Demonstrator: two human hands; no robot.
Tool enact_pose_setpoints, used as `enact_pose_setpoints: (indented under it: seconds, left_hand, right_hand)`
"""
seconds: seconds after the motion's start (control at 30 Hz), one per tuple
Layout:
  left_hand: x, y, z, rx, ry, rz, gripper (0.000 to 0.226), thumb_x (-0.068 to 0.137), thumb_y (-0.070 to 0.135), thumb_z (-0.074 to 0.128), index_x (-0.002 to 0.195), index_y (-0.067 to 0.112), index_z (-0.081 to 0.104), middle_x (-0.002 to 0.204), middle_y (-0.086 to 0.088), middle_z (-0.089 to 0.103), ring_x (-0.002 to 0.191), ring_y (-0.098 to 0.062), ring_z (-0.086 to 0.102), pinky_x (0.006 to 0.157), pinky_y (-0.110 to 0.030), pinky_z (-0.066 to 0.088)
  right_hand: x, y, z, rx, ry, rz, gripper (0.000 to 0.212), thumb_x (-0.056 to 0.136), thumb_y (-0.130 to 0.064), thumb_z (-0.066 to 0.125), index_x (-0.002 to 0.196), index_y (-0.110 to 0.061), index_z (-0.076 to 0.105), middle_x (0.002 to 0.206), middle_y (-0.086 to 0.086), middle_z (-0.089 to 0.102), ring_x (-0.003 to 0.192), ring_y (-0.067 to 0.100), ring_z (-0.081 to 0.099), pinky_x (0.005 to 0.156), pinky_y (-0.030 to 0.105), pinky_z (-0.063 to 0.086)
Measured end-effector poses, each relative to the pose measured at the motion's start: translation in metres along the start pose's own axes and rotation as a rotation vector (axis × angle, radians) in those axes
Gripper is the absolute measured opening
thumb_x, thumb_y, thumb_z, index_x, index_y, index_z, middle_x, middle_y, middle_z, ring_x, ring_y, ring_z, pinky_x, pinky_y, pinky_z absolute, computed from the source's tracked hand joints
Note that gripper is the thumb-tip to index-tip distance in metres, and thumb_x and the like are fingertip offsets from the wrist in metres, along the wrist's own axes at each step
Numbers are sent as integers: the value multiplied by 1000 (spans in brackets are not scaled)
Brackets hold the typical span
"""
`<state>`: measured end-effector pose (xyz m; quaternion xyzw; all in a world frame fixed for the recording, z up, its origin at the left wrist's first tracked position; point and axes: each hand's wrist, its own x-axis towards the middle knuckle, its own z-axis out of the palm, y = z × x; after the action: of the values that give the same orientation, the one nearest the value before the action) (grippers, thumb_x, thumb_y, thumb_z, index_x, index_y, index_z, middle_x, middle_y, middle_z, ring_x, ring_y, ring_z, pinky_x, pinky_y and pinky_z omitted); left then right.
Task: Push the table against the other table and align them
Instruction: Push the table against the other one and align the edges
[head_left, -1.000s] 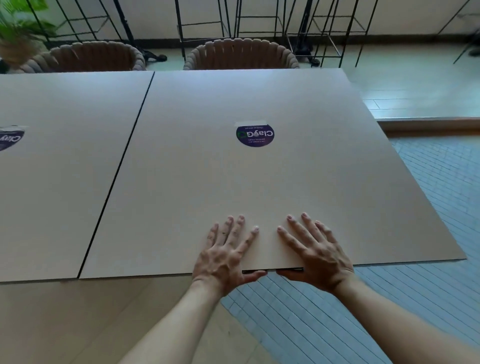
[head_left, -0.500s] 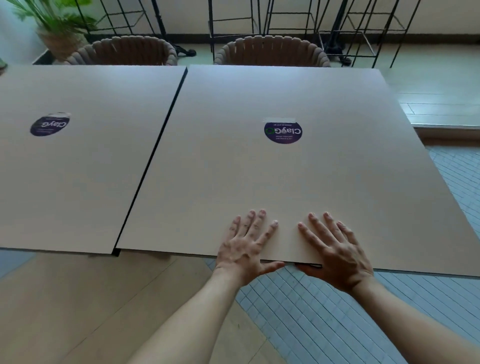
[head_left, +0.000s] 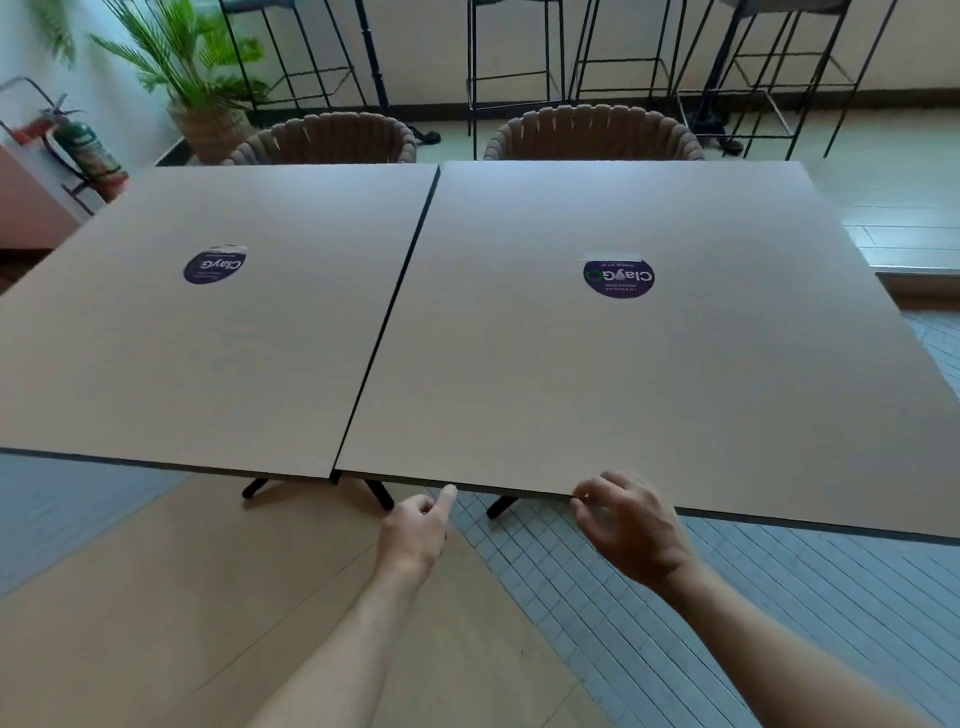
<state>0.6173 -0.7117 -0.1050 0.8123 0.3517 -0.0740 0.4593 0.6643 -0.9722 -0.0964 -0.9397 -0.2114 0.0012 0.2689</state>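
Observation:
Two beige square tables stand side by side, each with a round purple sticker. The right table (head_left: 649, 405) lies against the left table (head_left: 171, 358), with only a thin dark seam between them. At the near corner the right table's edge sits a touch closer to me than the left one's. My left hand (head_left: 413, 535) hangs just below the right table's near edge, fingers loosely curled, thumb tip touching the edge. My right hand (head_left: 631, 525) is blurred, fingers bent, fingertips at the same edge. Neither hand holds anything.
Two brown slatted chairs (head_left: 332, 137) (head_left: 597, 132) are tucked in at the far side. Black bar stools (head_left: 519, 57) line the back wall. A potted palm (head_left: 197, 88) and a fire extinguisher (head_left: 91, 150) stand at the far left. A raised floor step (head_left: 914, 280) is on the right.
Both hands have slid off the right tabletop, where they lay flat, down to its near edge. My view has pulled back and swung left, showing more of the left table.

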Motion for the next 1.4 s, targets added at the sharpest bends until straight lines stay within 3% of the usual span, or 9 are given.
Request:
enact_pose_setpoints:
  seconds: [0.13, 0.3, 0.43, 0.5, 0.63, 0.73, 1.0, 1.2, 1.4]
  left_hand:
    - [25, -26, -41, -667, -115, -332, 49, 83, 53, 71, 97, 7, 63, 89, -16, 71, 77, -30, 67, 71, -39, 54]
    - [81, -33, -99, -1256, -146, -471, 42, 84, 41, 72, 105, 10, 52, 97, -13, 59, 86, -23, 61, 99, -38, 49]
    - [106, -40, -128, -1323, -146, -564, 16, 91, 25, 69, 92, 12, 60, 71, -12, 69, 67, -24, 66, 57, -32, 60]
    - [109, -41, -132, -1308, -186, -578, 11, 93, 20, 67, 89, 11, 62, 70, -12, 72, 57, -24, 70, 42, -32, 57]
    - [111, -43, -124, -1302, -236, -548, 25, 91, 8, 68, 115, 1, 63, 119, -20, 64, 87, -25, 65, 58, -34, 60]
    - [112, -43, -116, -1329, -238, -539, 48, 90, 4, 67, 136, -1, 53, 133, -21, 59, 104, -28, 62, 61, -33, 60]
    - [109, -41, -114, -1308, -225, -520, 48, 90, 5, 69, 134, -3, 53, 132, -23, 60, 103, -29, 63, 70, -34, 58]
    - [110, -45, -113, -1307, -211, -520, 43, 89, 6, 70, 129, -3, 58, 129, -22, 62, 83, -23, 66, 69, -30, 58]
    - [107, -46, -112, -1316, -208, -515, 46, 89, 6, 70, 132, -3, 56, 129, -22, 62, 107, -29, 63, 73, -30, 59]
  right_hand:
    - [13, -65, 35, 268, -146, 282, 32, 93, -43, 59, 71, -22, 69, 59, -3, 65, 50, 8, 59, 54, 36, 54]
    - [41, -137, 90, 1116, -122, 992, 39, 87, -45, 72, 103, -10, 66, 100, 12, 71, 85, 29, 74, 77, 40, 61]
    - [79, -183, 125, 1610, 232, 1215, 35, 83, -26, 78, 103, -2, 61, 104, 19, 65, 91, 31, 66, 88, 40, 56]
    - [94, -203, 140, 1715, 347, 1235, 33, 84, -17, 78, 106, 0, 59, 104, 20, 62, 90, 30, 63, 82, 39, 56]
    - [117, -236, 166, 1802, 427, 1225, 22, 85, -3, 74, 101, 5, 62, 88, 18, 70, 80, 30, 69, 74, 40, 58]
    - [132, -248, 179, 1810, 508, 1257, 31, 83, 3, 74, 112, 6, 62, 102, 25, 69, 98, 39, 67, 78, 47, 57]
    - [137, -246, 182, 1779, 536, 1291, 14, 81, 4, 75, 90, 6, 64, 87, 22, 68, 81, 35, 67, 49, 36, 59]
    - [133, -244, 183, 1776, 529, 1282, 16, 82, 4, 74, 94, 9, 64, 92, 24, 68, 90, 38, 67, 66, 44, 60]
    - [124, -242, 186, 1765, 537, 1296, 15, 83, 4, 73, 95, 8, 64, 94, 24, 68, 91, 37, 68, 66, 43, 59]
